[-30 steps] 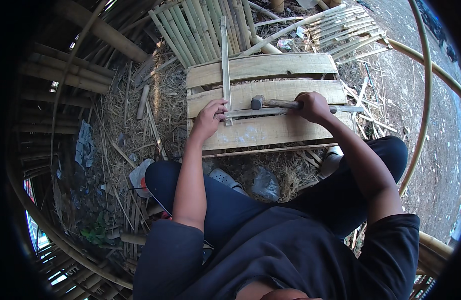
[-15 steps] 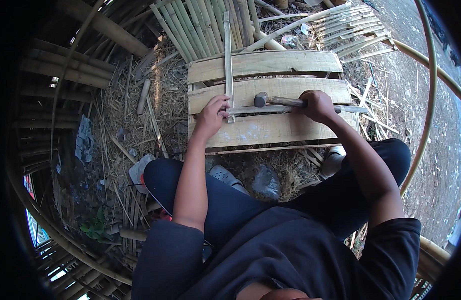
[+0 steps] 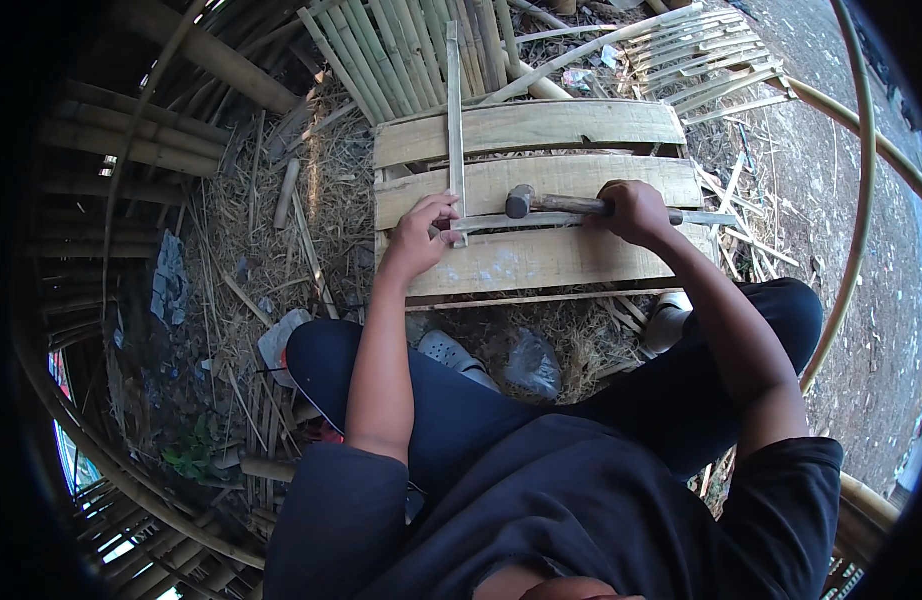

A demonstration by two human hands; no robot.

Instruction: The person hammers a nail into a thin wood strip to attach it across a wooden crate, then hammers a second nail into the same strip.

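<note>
My right hand (image 3: 636,212) is wrapped round the wooden handle of a hammer (image 3: 571,204), whose dark head points left above the slatted wooden bench. Beneath the hammer, a split bamboo strip (image 3: 693,218) lies crosswise, its right end past the bench edge. A longer pale bamboo strip (image 3: 455,120) runs away from me and meets the crosswise one near its left end. At this corner my left hand (image 3: 421,236) is closed, thumb and fingers bent about the strips' ends. Whether something small sits between those fingertips is hidden.
The slatted bench (image 3: 531,125) has gaps between its boards. Behind it lean several green bamboo poles (image 3: 396,60), with a stack of split strips (image 3: 706,60) at far right. Straw and scraps litter the ground. A curved bamboo pole (image 3: 863,200) arcs along the right.
My left hand has shifted slightly left, its thumb and fingers a little farther apart. The long strip and hammer head have edged left. My right hand keeps its grip.
</note>
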